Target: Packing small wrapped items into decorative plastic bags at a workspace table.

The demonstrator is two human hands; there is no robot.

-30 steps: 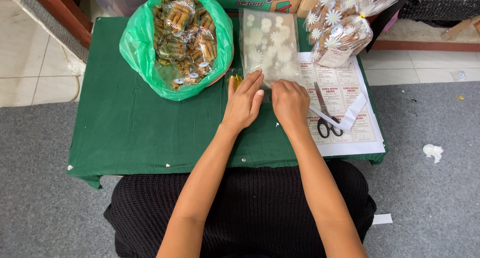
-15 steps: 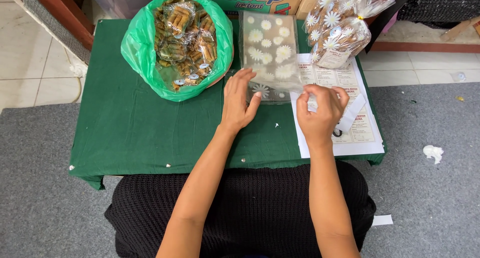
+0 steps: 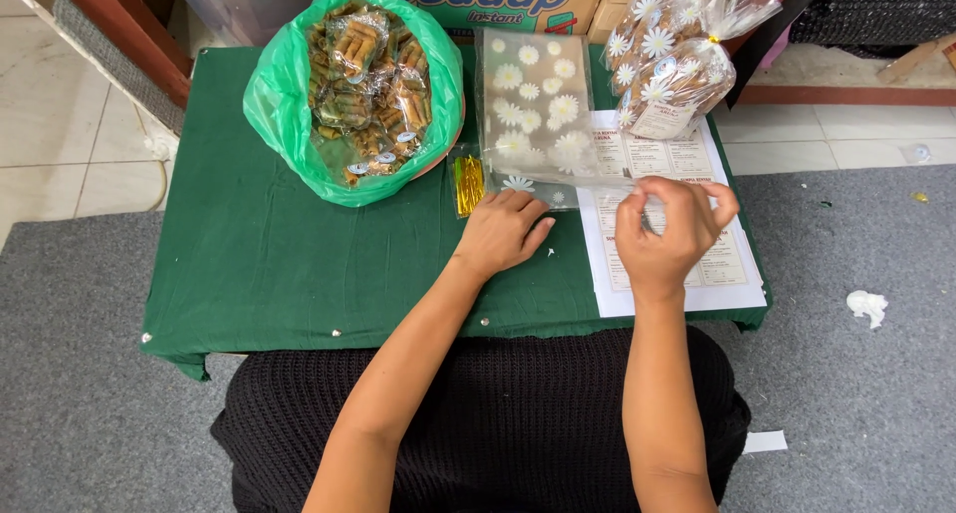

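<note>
My left hand [image 3: 503, 232] lies flat on the near edge of a stack of clear daisy-print bags [image 3: 533, 95] on the green-clothed table [image 3: 279, 264]. My right hand [image 3: 672, 232] hovers over a printed paper sheet [image 3: 722, 274], its fingertips pinched on what looks like the corner of the top clear bag, drawn off to the right. A bundle of gold twist ties [image 3: 468, 184] lies just left of the stack. A green plastic bag [image 3: 284, 139] full of wrapped snack packets [image 3: 363, 75] sits at the table's far left.
Filled daisy bags [image 3: 667, 65] of snacks are piled at the far right corner. A cardboard box [image 3: 488, 0] stands behind the table. A crumpled white scrap [image 3: 864, 306] lies on the grey carpet to the right. My lap in black is below the table.
My right hand left the bag stack, moved right over the paper sheet and rose with fingers pinched. The scissors seen earlier are now hidden. My left hand stayed at the stack's near edge.
</note>
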